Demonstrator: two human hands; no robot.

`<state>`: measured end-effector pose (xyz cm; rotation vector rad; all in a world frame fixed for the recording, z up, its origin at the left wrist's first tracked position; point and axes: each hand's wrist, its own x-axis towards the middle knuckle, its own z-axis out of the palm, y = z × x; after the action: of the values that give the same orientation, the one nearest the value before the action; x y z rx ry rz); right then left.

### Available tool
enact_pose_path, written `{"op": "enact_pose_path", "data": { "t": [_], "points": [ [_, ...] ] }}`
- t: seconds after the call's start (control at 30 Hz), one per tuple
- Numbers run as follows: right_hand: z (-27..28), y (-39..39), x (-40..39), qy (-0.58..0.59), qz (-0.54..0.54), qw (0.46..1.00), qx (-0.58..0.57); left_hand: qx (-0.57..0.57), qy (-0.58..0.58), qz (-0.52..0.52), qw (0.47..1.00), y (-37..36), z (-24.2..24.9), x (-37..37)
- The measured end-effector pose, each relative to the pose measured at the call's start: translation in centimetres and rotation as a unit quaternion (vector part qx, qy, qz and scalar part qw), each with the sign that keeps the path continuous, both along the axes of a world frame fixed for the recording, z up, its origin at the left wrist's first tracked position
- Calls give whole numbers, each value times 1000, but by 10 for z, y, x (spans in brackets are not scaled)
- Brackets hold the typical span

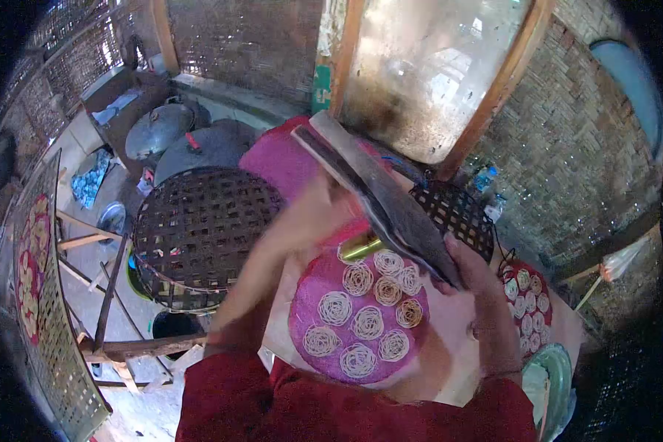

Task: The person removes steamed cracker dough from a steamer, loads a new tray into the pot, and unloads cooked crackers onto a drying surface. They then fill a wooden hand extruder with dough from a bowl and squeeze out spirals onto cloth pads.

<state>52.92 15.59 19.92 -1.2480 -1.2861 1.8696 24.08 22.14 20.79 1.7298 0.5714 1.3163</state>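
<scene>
A long wooden press (390,199), made of two dark boards with a brass tube (361,247) below, slants across the middle of the view. My right hand (468,269) is closed around its lower right end. My left hand (324,212), blurred by motion, grips its other side near the middle; its fingers are partly hidden behind the boards. Beneath the tube lies a round pink mesh mat (306,296) on a pale tabletop. Several coiled nests of pale noodle strands (367,323) rest on it, a few more yellow than the rest.
A dark open-weave basket (206,228) stands left, with large lidded pots (162,129) behind it. Another round mat with noodle nests (527,303) lies right, near a green basin (560,368). A woven rack (55,295) leans at far left. Pink cloth (283,158) lies beyond my hands.
</scene>
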Motion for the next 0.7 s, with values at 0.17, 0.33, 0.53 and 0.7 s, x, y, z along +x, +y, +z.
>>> {"op": "enact_pose_path", "data": {
  "t": [0.17, 0.33, 0.53, 0.7],
  "points": [
    [34, -87, -12, -447, -6, 808, 383, 67, 302, -34, 950, -112, -56, 52],
    [-32, -124, 36, -396, 70, 853, 334, 8, 224, -239, 945, -179, -73, 82],
    [40, -164, 7, -135, 35, 816, 561, 82, 219, -373, 898, -197, -65, 126],
    [134, -234, -19, -207, 140, 790, 560, 181, 154, -455, 858, -198, -65, 190]
  ]
}}
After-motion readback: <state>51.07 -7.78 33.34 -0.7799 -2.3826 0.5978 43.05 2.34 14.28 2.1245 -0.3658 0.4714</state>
